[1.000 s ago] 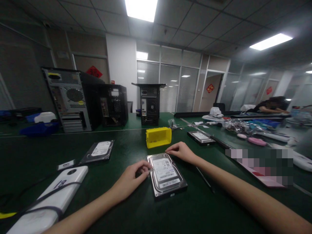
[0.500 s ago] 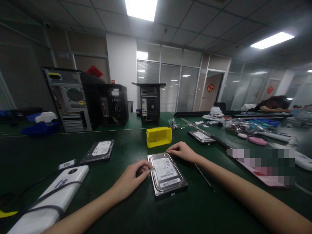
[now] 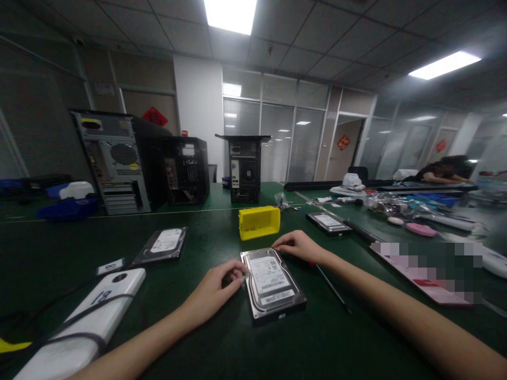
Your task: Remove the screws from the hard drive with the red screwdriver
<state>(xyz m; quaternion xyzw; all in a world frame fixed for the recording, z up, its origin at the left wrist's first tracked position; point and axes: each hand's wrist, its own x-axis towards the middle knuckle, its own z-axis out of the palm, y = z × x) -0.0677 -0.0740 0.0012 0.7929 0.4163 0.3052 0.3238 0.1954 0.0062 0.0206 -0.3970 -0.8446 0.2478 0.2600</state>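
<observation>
A silver hard drive (image 3: 271,279) with a white label lies flat on the green table in front of me. My left hand (image 3: 225,282) is at its left edge, fingers curled and thumb close to the fingertips; anything between them is too small to name. At the drive's far right corner, my right hand (image 3: 299,247) has thumb and fingers pinched together, and what they hold is hidden. A screwdriver (image 3: 332,287) lies on the table below my right wrist, its red handle partly covered. Just behind the drive stands a yellow bin (image 3: 259,221) on its side.
Other hard drives lie to the left (image 3: 164,243) and right (image 3: 328,222). A white power bank (image 3: 91,316) with a black cable sits front left. Computer cases (image 3: 245,169) stand at the back. A pink board (image 3: 431,285) and clutter fill the right; another person (image 3: 443,171) leans there.
Almost nothing differs; the whole view has shifted very slightly. Both hands keep their places at the drive's edges, and the drive lies as before.
</observation>
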